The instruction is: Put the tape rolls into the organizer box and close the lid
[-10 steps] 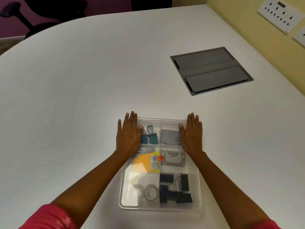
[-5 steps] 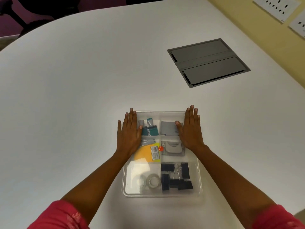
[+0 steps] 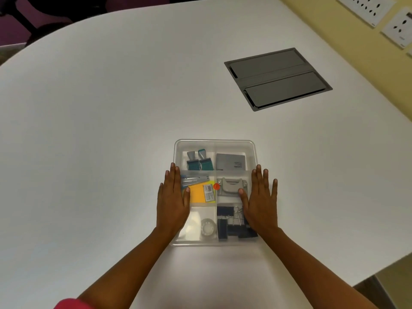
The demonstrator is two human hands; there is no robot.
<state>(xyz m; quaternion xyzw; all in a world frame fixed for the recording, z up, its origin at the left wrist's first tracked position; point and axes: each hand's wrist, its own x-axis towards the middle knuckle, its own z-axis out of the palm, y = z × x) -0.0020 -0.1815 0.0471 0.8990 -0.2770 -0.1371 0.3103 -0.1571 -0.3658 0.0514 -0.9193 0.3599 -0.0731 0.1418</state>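
Note:
A clear plastic organizer box [image 3: 214, 142] sits on the white table in front of me, and a transparent lid appears to lie over it. In its near-left compartment I see one clear tape roll [image 3: 207, 226]; a second one seen earlier there is hidden under my left hand. My left hand [image 3: 172, 204] lies flat, palm down, on the box's left side. My right hand [image 3: 262, 201] lies flat on its right side. Neither hand holds anything.
The other compartments hold teal stamps [image 3: 198, 162], a grey pad [image 3: 230, 161], yellow sticky notes [image 3: 198, 194], a grey punch [image 3: 229, 186] and black binder clips [image 3: 231, 226]. A grey cable hatch [image 3: 277, 79] is set into the table at the far right. Wall sockets [image 3: 365, 7] are beyond.
Both hands have slid from the far end of the box back toward me, to its middle and near part. The far compartments are now uncovered.

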